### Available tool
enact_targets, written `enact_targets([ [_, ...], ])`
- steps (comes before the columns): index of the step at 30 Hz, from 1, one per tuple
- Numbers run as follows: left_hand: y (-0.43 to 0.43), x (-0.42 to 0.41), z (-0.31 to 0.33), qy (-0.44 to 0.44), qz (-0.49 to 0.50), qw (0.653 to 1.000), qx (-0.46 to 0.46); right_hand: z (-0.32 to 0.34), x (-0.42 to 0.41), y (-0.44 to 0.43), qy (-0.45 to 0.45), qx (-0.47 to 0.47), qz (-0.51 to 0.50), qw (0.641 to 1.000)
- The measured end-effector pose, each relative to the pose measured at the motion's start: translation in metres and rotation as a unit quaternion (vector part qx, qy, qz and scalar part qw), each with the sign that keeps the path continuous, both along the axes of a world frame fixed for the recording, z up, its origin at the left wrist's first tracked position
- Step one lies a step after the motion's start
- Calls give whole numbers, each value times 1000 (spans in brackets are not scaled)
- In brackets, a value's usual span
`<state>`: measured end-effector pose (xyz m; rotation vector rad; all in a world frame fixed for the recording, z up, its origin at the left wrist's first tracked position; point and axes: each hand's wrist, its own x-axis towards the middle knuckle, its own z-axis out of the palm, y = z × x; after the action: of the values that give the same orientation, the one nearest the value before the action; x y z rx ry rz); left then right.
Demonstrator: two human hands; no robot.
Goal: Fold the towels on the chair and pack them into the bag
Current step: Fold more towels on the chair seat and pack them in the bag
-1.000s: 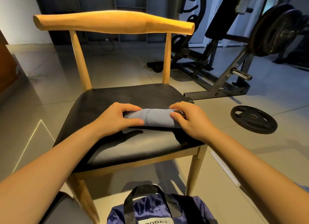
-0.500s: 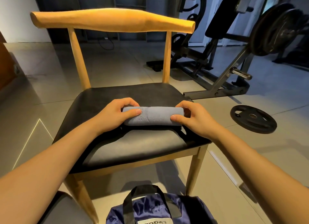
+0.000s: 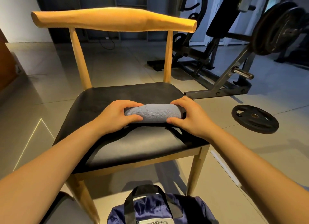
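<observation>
A grey-blue towel (image 3: 153,113), rolled into a tight cylinder, lies across the middle of the black seat of a wooden chair (image 3: 130,145). My left hand (image 3: 117,115) grips the roll's left end, thumb in front and fingers curled over the top. Its right end is gripped the same way by my right hand (image 3: 189,117). A navy bag (image 3: 160,210) with black handles stands on the floor just in front of the chair, at the bottom edge of the view.
A weight bench frame (image 3: 222,83) with loaded plates stands to the right behind the chair. A loose black weight plate (image 3: 255,118) lies on the tiled floor to the right. A dark object (image 3: 61,207) sits at the lower left.
The towel roll has been turned away from me and sits a little farther back on the seat. Both hands stayed on its ends, fingers now wrapped over the top.
</observation>
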<state>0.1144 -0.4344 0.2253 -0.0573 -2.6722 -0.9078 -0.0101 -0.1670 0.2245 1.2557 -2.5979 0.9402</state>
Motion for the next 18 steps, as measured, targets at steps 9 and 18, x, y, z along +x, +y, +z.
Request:
enact_targets([
  [9,-4,5,5,-17,-22,999,-17,-2,2,3,-88,-37,19,995],
  [18,-4,4,6,-47,-26,998,-14,0,12,4,-30,17,26,999],
])
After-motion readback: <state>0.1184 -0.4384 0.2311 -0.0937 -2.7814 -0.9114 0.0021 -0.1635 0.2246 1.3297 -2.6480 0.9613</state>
